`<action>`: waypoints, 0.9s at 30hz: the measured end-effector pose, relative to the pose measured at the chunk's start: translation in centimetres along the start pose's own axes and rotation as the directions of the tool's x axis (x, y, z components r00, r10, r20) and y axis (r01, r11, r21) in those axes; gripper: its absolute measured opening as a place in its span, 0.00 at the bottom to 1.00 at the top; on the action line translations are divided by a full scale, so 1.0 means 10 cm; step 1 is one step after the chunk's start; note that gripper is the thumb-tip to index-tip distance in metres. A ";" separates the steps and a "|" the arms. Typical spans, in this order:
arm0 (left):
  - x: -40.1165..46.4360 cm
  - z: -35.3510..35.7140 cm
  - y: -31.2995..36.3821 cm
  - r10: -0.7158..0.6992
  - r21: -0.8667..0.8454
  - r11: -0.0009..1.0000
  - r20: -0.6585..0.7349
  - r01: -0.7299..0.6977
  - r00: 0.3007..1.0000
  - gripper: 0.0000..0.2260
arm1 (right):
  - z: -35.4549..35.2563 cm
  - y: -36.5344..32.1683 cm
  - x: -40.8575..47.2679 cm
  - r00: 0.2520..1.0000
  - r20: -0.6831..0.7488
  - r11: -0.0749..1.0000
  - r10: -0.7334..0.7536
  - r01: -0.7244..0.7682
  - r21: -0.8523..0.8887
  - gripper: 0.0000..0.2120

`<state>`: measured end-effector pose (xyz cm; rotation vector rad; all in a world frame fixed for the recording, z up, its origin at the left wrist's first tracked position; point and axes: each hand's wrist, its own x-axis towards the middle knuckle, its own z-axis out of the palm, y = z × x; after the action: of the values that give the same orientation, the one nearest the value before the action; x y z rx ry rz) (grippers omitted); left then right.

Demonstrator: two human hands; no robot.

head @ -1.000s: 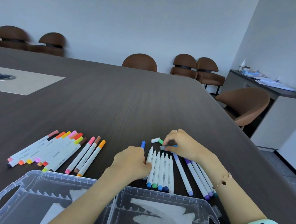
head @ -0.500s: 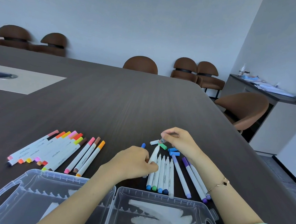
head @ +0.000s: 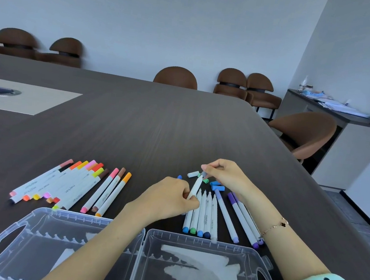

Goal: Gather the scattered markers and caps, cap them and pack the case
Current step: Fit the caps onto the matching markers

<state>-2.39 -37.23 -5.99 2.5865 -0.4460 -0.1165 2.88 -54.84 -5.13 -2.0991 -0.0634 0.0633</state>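
Dark table [head: 134, 135], far half bare.

Beyond the open case [head: 142, 244], the table [head: 134, 135] lies bare and passable. Warm-coloured markers [head: 71, 183] block the far left of the case; cool-coloured markers [head: 217, 213], loose caps [head: 215, 185] and both hands crowd its far right, with a narrow gap between the groups.

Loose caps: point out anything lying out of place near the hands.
A white cap, green cap and two blue caps lie loose on the table beyond the row of uncapped markers.
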 end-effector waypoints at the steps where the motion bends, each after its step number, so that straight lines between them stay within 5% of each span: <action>1: 0.00 0.00 0.00 0.003 0.012 1.000 -0.001 -0.003 1.000 0.14 | 0.00 0.00 -0.01 1.000 0.020 1.000 0.003 -0.002 -0.014 0.08; 10: -0.05 0.01 0.05 -0.011 0.060 0.998 0.013 0.011 1.000 0.12 | 0.04 -0.12 -0.11 0.997 0.081 1.000 0.002 -0.004 0.017 0.10; 27: 0.01 0.04 0.03 -0.050 -0.074 0.996 0.011 0.051 0.999 0.17 | 0.21 -0.10 -0.11 0.991 -0.011 0.991 -0.133 0.134 0.031 0.06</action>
<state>-2.46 -37.64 -6.19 2.5261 -0.3726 -0.1592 1.65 -52.59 -5.34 -2.0580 -0.1963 -0.0250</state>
